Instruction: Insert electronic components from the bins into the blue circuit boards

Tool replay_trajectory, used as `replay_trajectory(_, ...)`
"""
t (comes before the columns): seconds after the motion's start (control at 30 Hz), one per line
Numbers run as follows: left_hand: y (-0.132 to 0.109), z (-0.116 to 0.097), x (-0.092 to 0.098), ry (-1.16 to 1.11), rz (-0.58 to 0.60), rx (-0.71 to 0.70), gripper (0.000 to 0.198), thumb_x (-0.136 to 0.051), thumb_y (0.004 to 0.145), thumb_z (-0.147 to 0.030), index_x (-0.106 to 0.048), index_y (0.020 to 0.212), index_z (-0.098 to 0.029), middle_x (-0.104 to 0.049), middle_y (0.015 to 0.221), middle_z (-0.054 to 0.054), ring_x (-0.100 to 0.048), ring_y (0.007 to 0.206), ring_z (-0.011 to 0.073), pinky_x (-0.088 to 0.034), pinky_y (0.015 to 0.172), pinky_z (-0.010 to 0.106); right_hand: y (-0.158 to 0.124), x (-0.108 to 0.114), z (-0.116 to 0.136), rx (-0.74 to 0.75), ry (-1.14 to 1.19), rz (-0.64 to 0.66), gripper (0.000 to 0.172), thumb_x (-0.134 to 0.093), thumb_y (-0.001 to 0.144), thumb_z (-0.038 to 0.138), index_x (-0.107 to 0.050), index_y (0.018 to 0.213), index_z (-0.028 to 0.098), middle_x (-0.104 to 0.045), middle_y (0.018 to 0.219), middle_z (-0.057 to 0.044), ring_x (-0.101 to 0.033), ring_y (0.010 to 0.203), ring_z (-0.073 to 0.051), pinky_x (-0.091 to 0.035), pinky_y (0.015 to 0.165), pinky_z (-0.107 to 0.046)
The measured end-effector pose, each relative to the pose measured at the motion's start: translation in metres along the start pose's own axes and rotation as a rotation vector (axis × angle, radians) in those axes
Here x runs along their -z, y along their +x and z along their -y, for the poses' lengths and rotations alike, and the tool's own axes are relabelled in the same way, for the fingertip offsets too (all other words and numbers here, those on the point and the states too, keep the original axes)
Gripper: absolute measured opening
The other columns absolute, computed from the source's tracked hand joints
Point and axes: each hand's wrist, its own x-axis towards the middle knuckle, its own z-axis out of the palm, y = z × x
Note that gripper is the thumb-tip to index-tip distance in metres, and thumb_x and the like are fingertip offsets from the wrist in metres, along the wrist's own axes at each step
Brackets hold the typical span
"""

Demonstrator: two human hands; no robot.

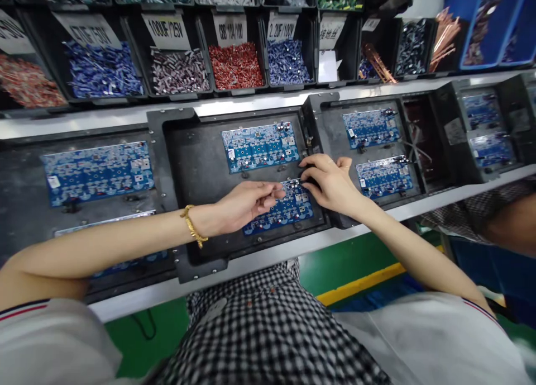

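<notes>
Two blue circuit boards lie in a black carrier tray (188,167) in front of me, an upper board (259,146) and a lower board (280,209). My left hand (243,206), with a gold bracelet on its wrist, is pinched over the lower board on something too small to name. My right hand (330,184) rests at the lower board's upper right corner, its fingers curled and pressed onto the small parts there.
Black bins of small components with white labels line the shelf above, among them red parts (237,65) and blue parts (103,69). More trays with blue boards sit left (98,171) and right (371,129). Another person's arm (511,223) shows at the right edge.
</notes>
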Motion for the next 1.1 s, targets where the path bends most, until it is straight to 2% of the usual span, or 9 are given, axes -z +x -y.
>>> replay_trajectory(0.1,0.007,-0.008,0.006,0.070,-0.033,-0.096,0.022,-0.048,0.094,-0.022,-0.060,0.085,-0.006,-0.063,0.077,0.007,-0.032,0.041,0.0002,-0.021,0.038,0.014,0.000,-0.004,-0.002,0.016,-0.004,0.020,0.010,-0.049,0.085,0.015,-0.059,0.086,0.016,-0.061,0.115,-0.008,-0.052,0.110,-0.024,-0.018,0.072,-0.035)
replay_trajectory(0.2,0.013,-0.012,0.010,0.126,-0.063,-0.153,0.030,-0.049,0.093,-0.032,-0.059,0.077,-0.009,-0.051,0.057,0.000,-0.028,0.037,0.0009,-0.016,0.036,0.014,0.000,-0.003,-0.001,0.038,-0.010,0.015,0.010,-0.049,0.085,0.015,-0.058,0.086,0.016,-0.062,0.113,-0.007,-0.053,0.109,-0.024,-0.018,0.071,-0.035)
replay_trajectory(0.27,0.014,-0.012,0.012,0.134,-0.050,-0.168,0.026,-0.050,0.094,-0.029,-0.061,0.082,-0.009,-0.048,0.057,-0.002,-0.029,0.038,0.0007,-0.016,0.037,0.013,0.000,-0.004,-0.001,0.041,-0.019,-0.010,0.009,-0.049,0.085,0.017,-0.058,0.085,0.016,-0.062,0.110,-0.007,-0.054,0.107,-0.024,-0.018,0.071,-0.035)
replay_trajectory(0.37,0.012,-0.009,0.012,0.157,-0.029,-0.165,0.020,-0.048,0.094,-0.019,-0.065,0.097,-0.008,-0.060,0.075,0.004,-0.032,0.042,-0.0007,-0.020,0.039,0.012,-0.002,-0.005,-0.002,0.049,-0.021,-0.041,0.007,-0.051,0.085,0.018,-0.058,0.085,0.016,-0.063,0.106,-0.006,-0.055,0.106,-0.023,-0.019,0.072,-0.036)
replay_trajectory(0.43,0.010,-0.006,0.011,0.174,-0.035,-0.160,0.020,-0.048,0.093,-0.017,-0.065,0.098,-0.006,-0.063,0.082,0.008,-0.032,0.043,-0.0010,-0.020,0.039,0.012,-0.002,-0.007,-0.002,0.060,-0.023,-0.047,0.007,-0.051,0.085,0.018,-0.057,0.084,0.016,-0.063,0.105,-0.006,-0.055,0.105,-0.023,-0.019,0.071,-0.036)
replay_trajectory(0.7,0.012,0.001,0.016,0.151,-0.039,-0.146,0.024,-0.049,0.093,-0.021,-0.067,0.089,-0.005,-0.060,0.074,0.006,-0.030,0.042,-0.0010,-0.018,0.039,0.012,-0.004,-0.009,-0.003,0.060,-0.023,-0.065,0.007,-0.052,0.085,0.019,-0.057,0.085,0.016,-0.064,0.102,-0.005,-0.056,0.105,-0.024,-0.019,0.072,-0.036)
replay_trajectory(0.93,0.015,0.004,0.018,0.201,-0.016,-0.132,0.022,-0.051,0.092,-0.020,-0.068,0.090,-0.005,-0.062,0.083,0.009,-0.031,0.043,-0.0014,-0.019,0.039,0.012,-0.004,-0.009,-0.003,0.051,-0.030,-0.035,0.007,-0.053,0.085,0.023,-0.057,0.084,0.017,-0.065,0.103,-0.005,-0.055,0.105,-0.025,-0.019,0.074,-0.036)
replay_trajectory(1.1,0.017,0.005,0.020,0.199,0.024,-0.142,0.032,-0.052,0.092,-0.032,-0.068,0.085,-0.005,-0.056,0.070,0.005,-0.030,0.042,-0.0006,-0.019,0.040,0.013,-0.001,-0.007,0.009,0.032,-0.024,-0.057,0.012,-0.055,0.087,0.029,-0.058,0.085,0.017,-0.066,0.103,-0.006,-0.057,0.102,-0.024,-0.019,0.075,-0.036)
